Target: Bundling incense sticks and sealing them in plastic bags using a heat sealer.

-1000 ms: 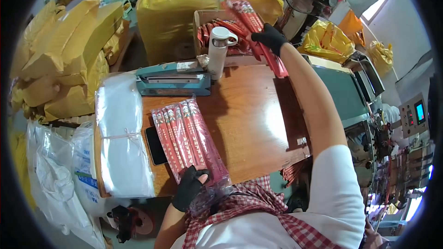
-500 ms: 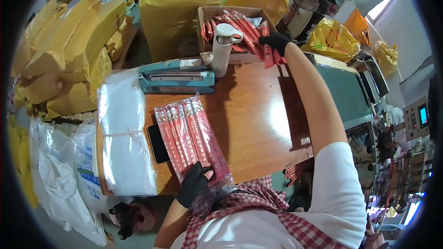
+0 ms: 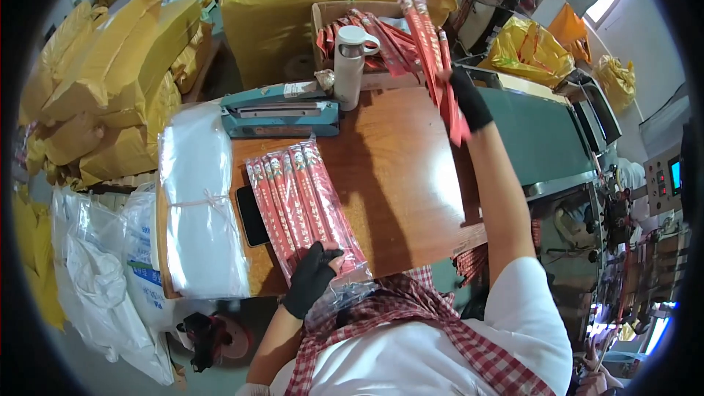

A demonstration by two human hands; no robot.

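One red-and-white checked apron (image 3: 396, 304) is nearest, over a white shirt. Just beyond it, the black-gloved left hand (image 3: 312, 279) rests on the lower end of a clear bag (image 3: 304, 194) packed with slim red sleeves; I cannot tell whether its grip is closed on the plastic. The bag lies slanted on the left half of a wooden worktop (image 3: 396, 169), partly covering a dark phone (image 3: 251, 214). Left of these, a pile of long clear bags (image 3: 199, 220) is tied across with string. Farther out, a teal heat sealer (image 3: 282, 129) and a white-lidded bottle (image 3: 349, 73) stand close together at the back edge. The black-gloved right hand (image 3: 468, 99) has its grip clamped on a bunch of red sleeves (image 3: 431, 55), held at a tilt in front of the right side of a cardboard box (image 3: 387, 81), which contains more red sleeves. Behind the box, large yellow sacks (image 3: 286, 29) stand on the far side.
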